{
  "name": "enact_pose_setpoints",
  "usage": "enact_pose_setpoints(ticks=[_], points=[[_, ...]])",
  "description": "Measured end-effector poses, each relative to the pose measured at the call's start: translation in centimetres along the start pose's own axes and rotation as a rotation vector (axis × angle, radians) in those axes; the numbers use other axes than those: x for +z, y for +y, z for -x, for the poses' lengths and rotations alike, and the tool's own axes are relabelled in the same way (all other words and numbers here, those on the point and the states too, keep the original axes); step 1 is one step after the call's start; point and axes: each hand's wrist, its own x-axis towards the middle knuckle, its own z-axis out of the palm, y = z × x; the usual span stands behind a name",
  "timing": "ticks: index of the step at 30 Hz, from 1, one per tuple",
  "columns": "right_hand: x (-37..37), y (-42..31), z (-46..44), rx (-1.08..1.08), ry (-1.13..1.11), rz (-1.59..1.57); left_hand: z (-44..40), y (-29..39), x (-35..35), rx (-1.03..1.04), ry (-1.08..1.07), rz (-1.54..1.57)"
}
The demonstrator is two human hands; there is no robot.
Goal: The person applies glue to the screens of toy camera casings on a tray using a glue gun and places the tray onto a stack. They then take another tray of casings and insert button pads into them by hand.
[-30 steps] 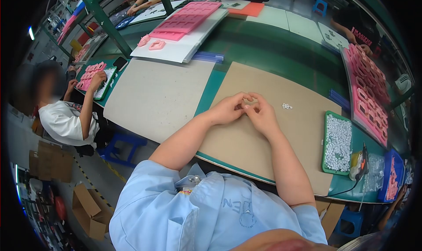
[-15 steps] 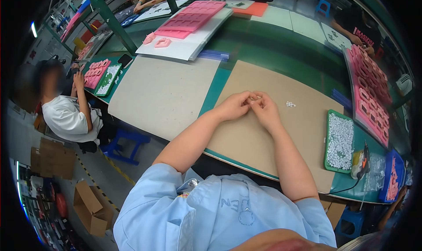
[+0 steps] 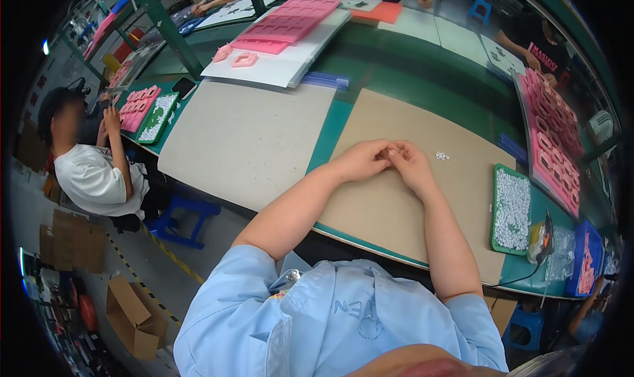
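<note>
My left hand [image 3: 363, 160] and my right hand [image 3: 413, 168] meet fingertip to fingertip above the brown board [image 3: 376, 205]. The fingers of both are bent and pinched together; whatever lies between them is hidden or too small to make out. Right of my hands, a small cluster of white pieces [image 3: 442, 156] rests on the board. Farther right stands a green tray [image 3: 495, 208] full of small white parts.
A grey board [image 3: 247, 139] lies to the left. Pink trays [image 3: 294, 20] sit at the back, more pink trays [image 3: 555, 159] at the right beside a blue bin [image 3: 573, 265]. A co-worker [image 3: 92, 172] sits at the left; other people are across the table.
My hands, still together, appear slightly farther right in view. The co-worker at the left has drawn a hand back from the green tray there. Across the table, a person's hands have moved apart.
</note>
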Motion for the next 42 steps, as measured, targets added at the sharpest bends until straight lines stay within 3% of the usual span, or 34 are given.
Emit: enact_pose_setpoints(ticks=[24, 33, 42], points=[[0.0, -1.8, 0.8, 0.001, -0.013, 0.178, 0.4, 1.4, 0.1, -0.051, 0.024, -0.003], [-0.1, -0.8, 0.5, 0.017, -0.03, 0.076, 0.4, 1.3, -0.2, -0.075, 0.004, -0.025], [-0.2, -2.1, 1.0, 0.122, -0.061, -0.131, 0.4, 0.5, -0.2, 0.038, 0.056, -0.082]])
